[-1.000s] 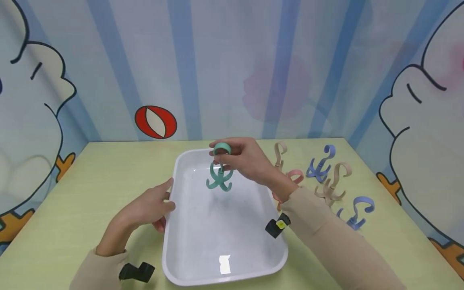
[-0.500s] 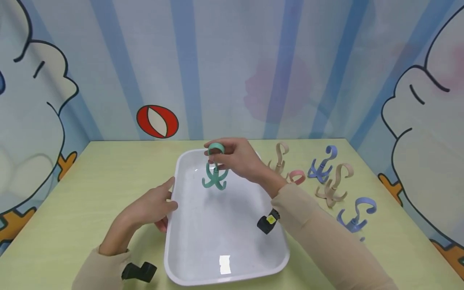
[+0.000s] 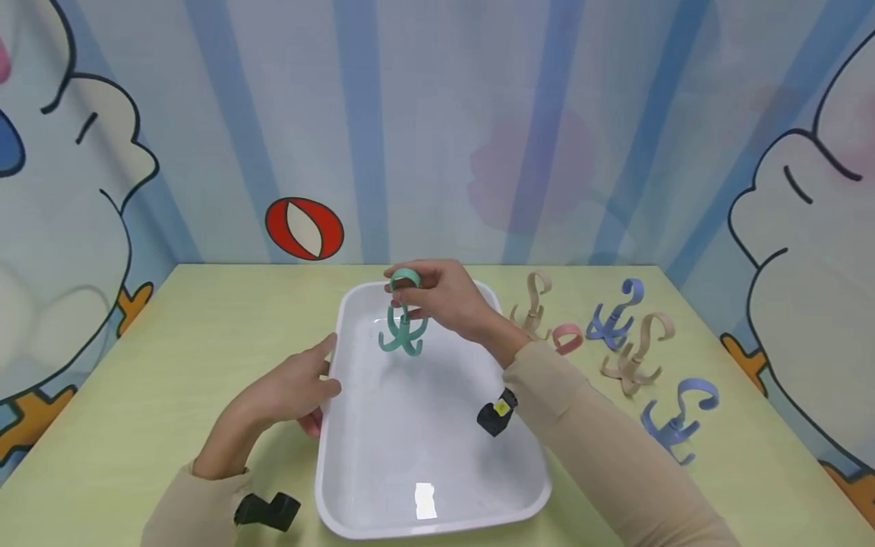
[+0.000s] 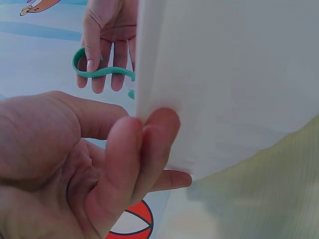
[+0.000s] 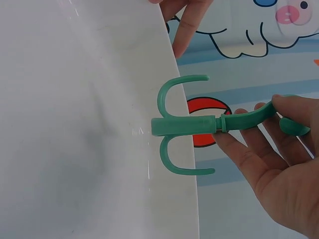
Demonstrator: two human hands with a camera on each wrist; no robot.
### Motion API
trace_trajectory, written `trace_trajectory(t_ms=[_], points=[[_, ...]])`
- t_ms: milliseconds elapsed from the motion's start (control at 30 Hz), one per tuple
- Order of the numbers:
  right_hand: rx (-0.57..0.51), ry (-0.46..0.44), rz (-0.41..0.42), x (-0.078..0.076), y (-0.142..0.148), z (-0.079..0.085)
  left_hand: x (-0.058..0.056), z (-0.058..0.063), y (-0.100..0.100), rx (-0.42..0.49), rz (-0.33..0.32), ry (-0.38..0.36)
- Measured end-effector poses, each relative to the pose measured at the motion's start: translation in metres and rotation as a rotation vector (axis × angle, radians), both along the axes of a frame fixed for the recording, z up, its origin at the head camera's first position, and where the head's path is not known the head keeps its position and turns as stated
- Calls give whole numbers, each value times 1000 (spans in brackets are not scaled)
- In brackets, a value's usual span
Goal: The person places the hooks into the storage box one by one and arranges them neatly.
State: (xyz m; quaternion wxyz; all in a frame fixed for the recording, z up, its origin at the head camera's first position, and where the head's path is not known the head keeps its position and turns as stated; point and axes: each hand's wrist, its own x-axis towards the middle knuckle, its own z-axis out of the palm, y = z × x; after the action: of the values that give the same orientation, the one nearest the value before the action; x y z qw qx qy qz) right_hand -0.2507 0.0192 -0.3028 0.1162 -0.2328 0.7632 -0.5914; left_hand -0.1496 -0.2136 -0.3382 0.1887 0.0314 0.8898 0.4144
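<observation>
A green multi-prong hanging hook (image 3: pixel 403 334) hangs above the far part of the white tray (image 3: pixel 431 433), prongs down. My right hand (image 3: pixel 444 296) pinches it by the curved top; the right wrist view shows the thumb and fingers around the bend of the green hook (image 5: pixel 189 125). At the tray's left side, my left hand (image 3: pixel 290 384) grips the rim. In the left wrist view, fingers of the left hand (image 4: pixel 114 159) pinch the edge of the tray (image 4: pixel 224 79), and part of the green hook (image 4: pixel 99 73) shows beyond it.
Right of the tray stand several similar hooks: two beige hooks (image 3: pixel 630 365), two blue hooks (image 3: pixel 613 323) and a pink hook (image 3: pixel 567 339), partly hidden by the right arm. The table (image 3: pixel 246 319) ends at a cartoon-printed backdrop (image 3: pixel 431 137).
My right hand has shifted a little to the left over the tray with the green hook. The left hand stays on the tray's rim. The head view has turned slightly.
</observation>
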Motion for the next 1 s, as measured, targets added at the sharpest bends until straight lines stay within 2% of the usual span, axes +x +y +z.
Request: trace_trajectory(t_ms=[333,833,1000], points=[[3,10,26,-8,-11,-8,-1,0,-5,6,-38,21],[14,-37,8,-19,-24,-19,1,1,-10,-15,-20,22],[17,-49,7,-22,-29,-21,0,3,-11,-33,-36,8]])
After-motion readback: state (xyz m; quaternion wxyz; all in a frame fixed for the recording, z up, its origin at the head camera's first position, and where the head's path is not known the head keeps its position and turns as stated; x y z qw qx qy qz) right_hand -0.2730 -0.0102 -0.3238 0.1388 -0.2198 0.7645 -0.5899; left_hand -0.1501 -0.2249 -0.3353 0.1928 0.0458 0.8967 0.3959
